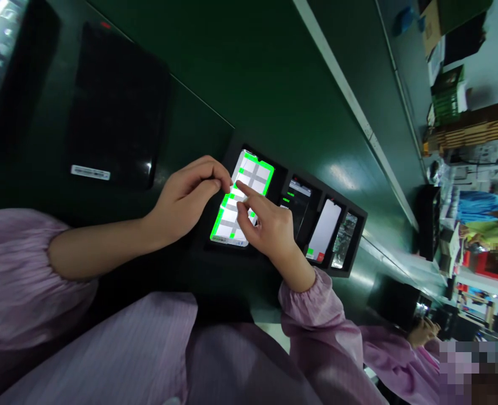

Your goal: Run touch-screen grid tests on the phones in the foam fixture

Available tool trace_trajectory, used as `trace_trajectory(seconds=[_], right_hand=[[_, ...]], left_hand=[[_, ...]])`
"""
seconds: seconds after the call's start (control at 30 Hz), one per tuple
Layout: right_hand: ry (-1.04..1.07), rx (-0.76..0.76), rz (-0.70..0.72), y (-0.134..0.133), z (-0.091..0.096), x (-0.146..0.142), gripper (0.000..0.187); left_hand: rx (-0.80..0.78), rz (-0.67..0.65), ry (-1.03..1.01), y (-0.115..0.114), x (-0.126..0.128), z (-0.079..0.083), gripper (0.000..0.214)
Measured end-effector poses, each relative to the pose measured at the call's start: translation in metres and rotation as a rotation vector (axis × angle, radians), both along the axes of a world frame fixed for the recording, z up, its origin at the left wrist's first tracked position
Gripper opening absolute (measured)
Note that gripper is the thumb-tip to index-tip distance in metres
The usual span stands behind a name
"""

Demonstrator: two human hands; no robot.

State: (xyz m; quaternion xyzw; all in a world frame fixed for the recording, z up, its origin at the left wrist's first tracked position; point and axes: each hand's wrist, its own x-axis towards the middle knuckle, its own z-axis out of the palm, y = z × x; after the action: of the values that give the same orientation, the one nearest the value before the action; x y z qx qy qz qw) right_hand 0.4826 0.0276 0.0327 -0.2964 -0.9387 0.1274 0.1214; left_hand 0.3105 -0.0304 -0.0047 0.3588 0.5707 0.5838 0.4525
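Note:
A lit phone (255, 171) shows a grid of grey and bright green squares; it lies in the leftmost slot of a black tray (356, 214). My left hand (185, 197) rests at the phone's left edge, its fingers curled and bunched against it. My right hand (269, 225) has the index finger stretched out, its tip touching the screen, while the other fingers are curled under. Three more phones (324, 228) stand in the neighbouring slots, one with a white screen.
A large black pad with a white label (90, 172) lies on the dark green bench (252, 67) at the left. A co-worker's sleeve and hand (421, 332) show at the lower right. Shelves with boxes (463, 124) fill the far right.

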Motion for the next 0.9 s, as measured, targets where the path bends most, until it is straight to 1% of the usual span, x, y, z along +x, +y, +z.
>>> trace_trajectory(seconds=[0.07,0.17,0.3,0.47,0.6,0.73,0.9], right_hand=[[-0.009,0.004,0.015,-0.001,0.0,0.0,0.031],[-0.056,0.001,0.05,-0.006,0.0,0.003,0.033],[-0.081,0.038,0.078,-0.011,-0.002,0.009,0.035],[-0.05,0.009,0.019,-0.011,0.003,0.019,0.032],[-0.001,0.018,-0.012,-0.011,0.009,0.03,0.024],[0.017,0.022,-0.042,-0.011,0.014,0.039,0.023],[0.048,0.012,-0.075,-0.008,0.015,0.037,0.022]], left_hand=[[0.002,-0.004,-0.006,0.0,-0.001,0.0,0.025],[0.006,0.003,-0.019,0.0,-0.002,0.0,0.026],[0.001,-0.022,-0.012,0.001,-0.003,0.0,0.026],[-0.01,-0.003,-0.003,0.002,-0.001,0.0,0.025],[-0.006,-0.008,-0.01,0.001,0.0,0.0,0.026],[0.001,-0.009,-0.004,0.001,0.0,0.0,0.025],[0.011,-0.003,0.007,0.002,0.0,0.0,0.024]])
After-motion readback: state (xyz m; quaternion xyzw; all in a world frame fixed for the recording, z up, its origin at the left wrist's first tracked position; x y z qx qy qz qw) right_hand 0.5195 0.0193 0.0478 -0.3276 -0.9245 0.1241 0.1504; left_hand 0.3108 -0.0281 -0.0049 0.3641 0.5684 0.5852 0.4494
